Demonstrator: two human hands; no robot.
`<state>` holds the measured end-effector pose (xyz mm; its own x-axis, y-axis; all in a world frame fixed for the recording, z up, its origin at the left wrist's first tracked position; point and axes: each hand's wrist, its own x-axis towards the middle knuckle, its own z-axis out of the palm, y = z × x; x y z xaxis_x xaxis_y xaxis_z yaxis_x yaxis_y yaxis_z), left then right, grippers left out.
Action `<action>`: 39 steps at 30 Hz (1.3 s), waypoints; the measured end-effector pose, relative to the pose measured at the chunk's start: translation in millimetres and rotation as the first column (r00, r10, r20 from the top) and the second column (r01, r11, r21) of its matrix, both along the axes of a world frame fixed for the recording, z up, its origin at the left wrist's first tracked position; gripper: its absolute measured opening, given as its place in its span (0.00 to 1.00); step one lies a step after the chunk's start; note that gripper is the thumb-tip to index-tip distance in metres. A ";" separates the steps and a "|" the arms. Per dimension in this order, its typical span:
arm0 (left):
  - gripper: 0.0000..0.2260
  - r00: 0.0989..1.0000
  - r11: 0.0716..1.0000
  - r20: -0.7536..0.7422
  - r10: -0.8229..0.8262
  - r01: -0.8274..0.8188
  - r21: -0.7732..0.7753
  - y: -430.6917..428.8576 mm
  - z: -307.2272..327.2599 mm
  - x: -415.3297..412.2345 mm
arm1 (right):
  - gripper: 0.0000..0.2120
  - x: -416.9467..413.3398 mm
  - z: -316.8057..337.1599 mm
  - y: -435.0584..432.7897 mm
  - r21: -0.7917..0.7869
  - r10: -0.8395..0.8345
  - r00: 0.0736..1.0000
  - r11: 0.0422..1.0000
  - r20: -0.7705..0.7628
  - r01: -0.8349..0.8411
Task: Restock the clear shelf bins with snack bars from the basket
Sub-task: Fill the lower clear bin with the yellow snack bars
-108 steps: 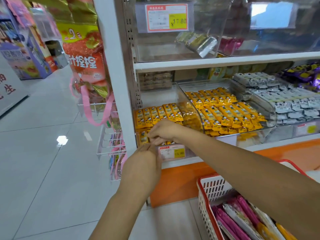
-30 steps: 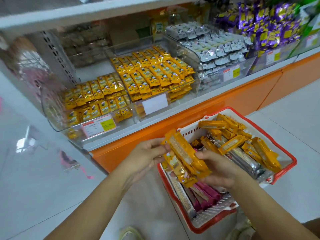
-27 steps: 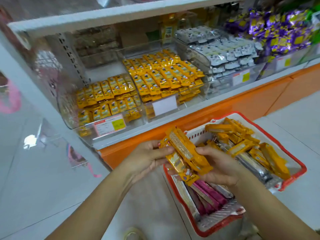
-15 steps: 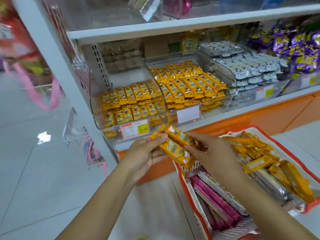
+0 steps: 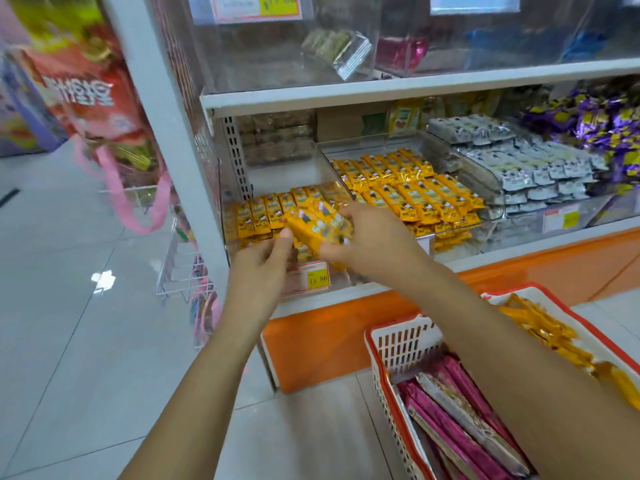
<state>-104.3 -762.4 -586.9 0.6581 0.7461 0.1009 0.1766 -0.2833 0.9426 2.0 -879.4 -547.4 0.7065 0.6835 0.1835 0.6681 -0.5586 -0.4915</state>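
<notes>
A bunch of yellow snack bars is held between both hands at the front of the leftmost clear bin. My left hand grips the bunch from the lower left, and my right hand grips it from the right. That bin holds rows of the same yellow bars. The red and white basket stands on the floor at the lower right, with pink bars and yellow bars inside. My right forearm hides part of the basket.
A second clear bin of yellow bars sits to the right, then grey packets and purple sweets. A white shelf board runs above. A wire rack and hanging bags flank the shelf post on the left.
Both hands have lifted the bunch of yellow bars from above the basket up to the front of the left bin. The view has swung up and to the left.
</notes>
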 end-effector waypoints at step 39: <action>0.13 0.576 0.554 -0.711 -0.404 0.772 0.312 -92.9 -129.5 45.1 | 0.40 133.6 -170.2 -217.5 -0.544 -0.384 0.923 0.770 0.023 0.334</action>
